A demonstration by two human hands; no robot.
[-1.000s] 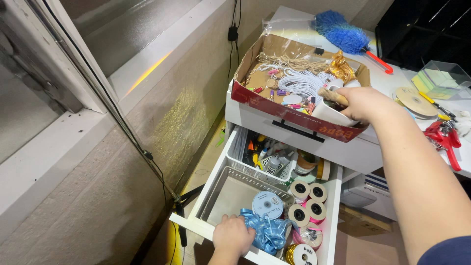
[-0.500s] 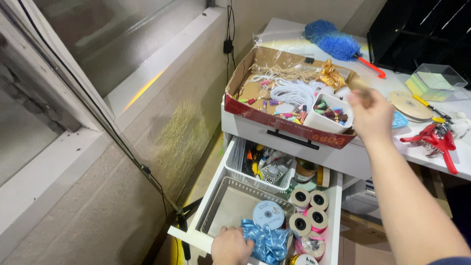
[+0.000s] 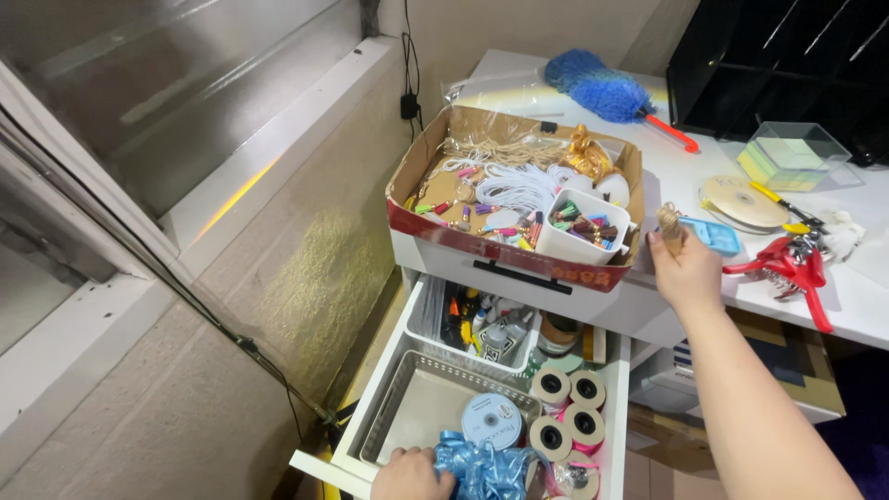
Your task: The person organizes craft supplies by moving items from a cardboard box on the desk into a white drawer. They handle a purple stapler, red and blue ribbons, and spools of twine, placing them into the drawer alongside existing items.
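Observation:
My left hand (image 3: 412,477) is at the bottom edge of the view, inside the open white drawer (image 3: 370,398). Its fingers are curled on a shiny blue ribbon bow (image 3: 483,468) in a grey mesh tray (image 3: 417,407). My right hand (image 3: 687,268) hovers just right of a shallow cardboard box (image 3: 435,148) on the cabinet top and pinches a small tan tassel-like piece (image 3: 669,220). The box holds white cord, beige string, a gold bow and a white tub (image 3: 576,248) of coloured tassels.
In the drawer lie a pale blue ribbon spool (image 3: 491,421), several tape rolls (image 3: 569,407) and a white basket of bottles (image 3: 482,333). On the white table are a blue duster (image 3: 593,83), a red hand tool (image 3: 796,268), a flat round spool (image 3: 741,202) and a clear box (image 3: 795,153). A wall and window sill stand to the left.
My right hand has come out of the cardboard box and moved right, now holding the small tan piece. My left hand has stayed at the drawer's front by the blue bow.

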